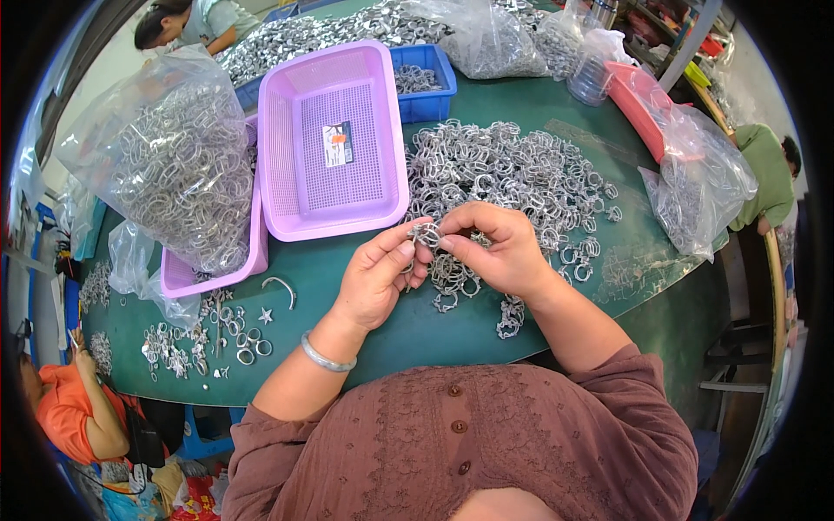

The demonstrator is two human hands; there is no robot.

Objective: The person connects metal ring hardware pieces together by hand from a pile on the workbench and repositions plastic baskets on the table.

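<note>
My left hand (372, 276), with a pale bangle at its wrist, pinches a small silvery metal ring piece (426, 234) between thumb and fingers. From the other side my right hand (502, 250) grips the same piece with thumb and forefinger. Its exact shape is partly covered by my fingertips. Both hands are held just above the near edge of a big heap of silvery ring pieces (495, 165) on the green table (382, 347). A few linked pieces (511, 316) lie apart, below my right wrist.
A lilac plastic basket (395, 165) with a card inside stands tilted beyond my left hand. Beside it, a clear bag of rings (174, 165) rests in another lilac basket (217, 282). Loose rings (246, 355) lie left. Other people (78, 425) sit around the table.
</note>
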